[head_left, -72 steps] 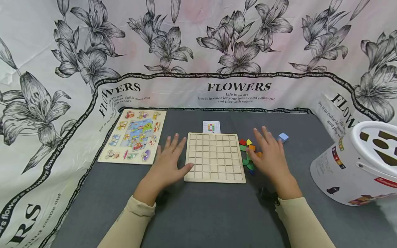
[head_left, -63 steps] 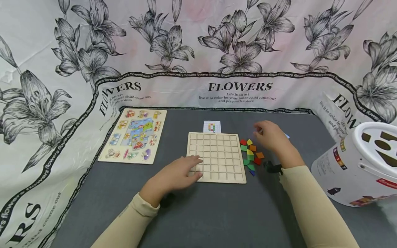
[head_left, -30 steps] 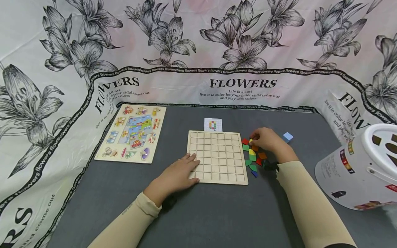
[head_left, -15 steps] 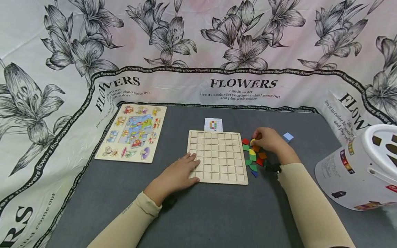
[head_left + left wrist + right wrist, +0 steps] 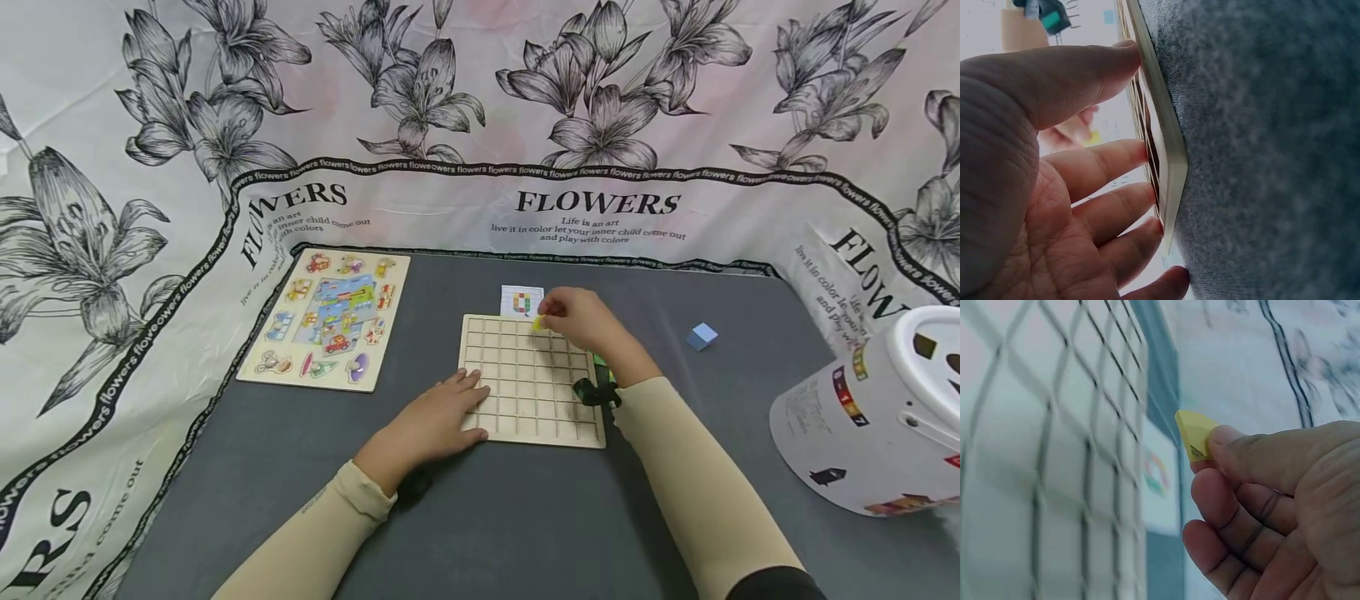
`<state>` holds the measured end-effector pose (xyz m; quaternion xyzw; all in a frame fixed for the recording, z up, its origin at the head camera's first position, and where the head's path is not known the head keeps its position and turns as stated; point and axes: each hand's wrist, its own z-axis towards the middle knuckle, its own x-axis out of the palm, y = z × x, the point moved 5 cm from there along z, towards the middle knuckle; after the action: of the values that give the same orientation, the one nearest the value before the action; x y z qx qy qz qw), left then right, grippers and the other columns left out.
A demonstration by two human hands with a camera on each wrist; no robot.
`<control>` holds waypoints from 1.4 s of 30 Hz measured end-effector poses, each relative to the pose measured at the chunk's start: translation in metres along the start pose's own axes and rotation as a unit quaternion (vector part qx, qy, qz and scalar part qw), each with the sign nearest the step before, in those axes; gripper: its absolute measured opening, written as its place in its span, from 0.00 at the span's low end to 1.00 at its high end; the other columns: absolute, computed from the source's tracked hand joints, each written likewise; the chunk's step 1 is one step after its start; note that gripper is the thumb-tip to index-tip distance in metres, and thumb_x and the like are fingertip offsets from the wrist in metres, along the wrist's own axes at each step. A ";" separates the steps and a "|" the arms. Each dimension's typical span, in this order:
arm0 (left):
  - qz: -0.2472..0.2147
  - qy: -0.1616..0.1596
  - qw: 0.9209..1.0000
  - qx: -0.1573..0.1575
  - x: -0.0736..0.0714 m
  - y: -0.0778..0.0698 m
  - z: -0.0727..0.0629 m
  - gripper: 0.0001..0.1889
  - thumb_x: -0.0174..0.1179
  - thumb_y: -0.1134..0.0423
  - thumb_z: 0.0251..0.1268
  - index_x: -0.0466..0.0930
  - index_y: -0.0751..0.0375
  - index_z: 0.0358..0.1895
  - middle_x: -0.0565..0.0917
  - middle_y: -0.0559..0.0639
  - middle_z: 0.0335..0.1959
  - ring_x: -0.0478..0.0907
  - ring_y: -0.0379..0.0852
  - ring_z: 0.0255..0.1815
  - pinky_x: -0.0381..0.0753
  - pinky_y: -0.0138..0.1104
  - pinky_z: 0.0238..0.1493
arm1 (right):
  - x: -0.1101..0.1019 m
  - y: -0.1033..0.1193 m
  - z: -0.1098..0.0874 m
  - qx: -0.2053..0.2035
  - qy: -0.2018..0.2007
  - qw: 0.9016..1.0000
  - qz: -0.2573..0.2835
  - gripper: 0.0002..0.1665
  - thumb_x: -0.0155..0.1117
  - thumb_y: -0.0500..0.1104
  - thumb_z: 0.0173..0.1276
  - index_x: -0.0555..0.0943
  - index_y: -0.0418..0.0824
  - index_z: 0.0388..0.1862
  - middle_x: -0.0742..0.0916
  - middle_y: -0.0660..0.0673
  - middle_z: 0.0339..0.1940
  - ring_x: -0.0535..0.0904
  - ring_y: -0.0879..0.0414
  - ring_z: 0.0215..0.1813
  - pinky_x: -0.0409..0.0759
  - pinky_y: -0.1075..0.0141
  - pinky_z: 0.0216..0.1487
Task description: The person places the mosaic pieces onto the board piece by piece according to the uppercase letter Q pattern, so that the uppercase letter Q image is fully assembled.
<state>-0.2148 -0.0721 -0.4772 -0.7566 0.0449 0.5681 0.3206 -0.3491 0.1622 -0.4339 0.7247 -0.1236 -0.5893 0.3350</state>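
In the head view a wooden grid board (image 5: 517, 408) lies mid-table, its square cells bare wherever they show. My left hand (image 5: 431, 425) rests on its left edge, fingers extended; the left wrist view has the thumb and fingertips touching the rim. Over the board's far edge, my right hand (image 5: 581, 321) pinches a small yellow tile (image 5: 1194, 434) with one curved side between thumb and forefinger. A small card (image 5: 512, 298) with a coloured block pattern lies just behind the board. Loose coloured tiles to the right are mostly hidden by my right hand and wrist; a green tile (image 5: 598, 361) peeks out.
A picture puzzle board (image 5: 251, 358) lies at the left. Farther right sit a blue cube (image 5: 702, 336) and a large white bucket (image 5: 817, 425) with a shape-holed lid. Flower-printed cloth (image 5: 420, 200) lines the back and sides of the grey table (image 5: 480, 533).
My right hand has picked the yellow tile from the loose pile and carried it left to the board's far edge. My left hand came onto the board earlier and stays there.
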 end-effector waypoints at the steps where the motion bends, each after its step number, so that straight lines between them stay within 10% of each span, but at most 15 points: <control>1: -0.001 0.000 1.000 0.001 0.001 0.000 0.001 0.37 0.70 0.50 0.76 0.72 0.59 0.82 0.64 0.59 0.88 0.56 0.60 0.91 0.64 0.61 0.85 | 0.008 0.005 0.005 -0.007 0.005 1.000 -0.002 0.06 0.68 0.39 0.81 0.85 0.39 0.51 0.89 0.40 0.48 0.84 0.45 0.50 0.83 0.50 0.52; 9: 0.002 -0.001 1.000 0.007 0.006 -0.003 0.005 0.37 0.71 0.49 0.75 0.73 0.59 0.82 0.64 0.59 0.88 0.57 0.59 0.90 0.64 0.61 0.85 | 0.043 0.009 0.026 -0.012 0.027 0.999 -0.032 0.04 0.70 0.38 0.79 0.87 0.40 0.48 0.90 0.43 0.44 0.84 0.50 0.47 0.82 0.54 0.54; 42: 0.005 -0.002 1.000 -0.005 0.001 0.001 0.000 0.37 0.70 0.49 0.76 0.73 0.59 0.81 0.64 0.59 0.88 0.57 0.60 0.90 0.65 0.61 0.85 | 0.054 0.015 0.029 -0.005 0.060 0.998 -0.032 0.03 0.70 0.39 0.79 0.88 0.41 0.45 0.89 0.45 0.41 0.80 0.51 0.42 0.80 0.56 0.49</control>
<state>-0.2149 -0.0724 -0.4783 -0.7568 0.0452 0.5716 0.3140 -0.3585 0.1100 -0.4687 0.7606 -0.0779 -0.5559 0.3263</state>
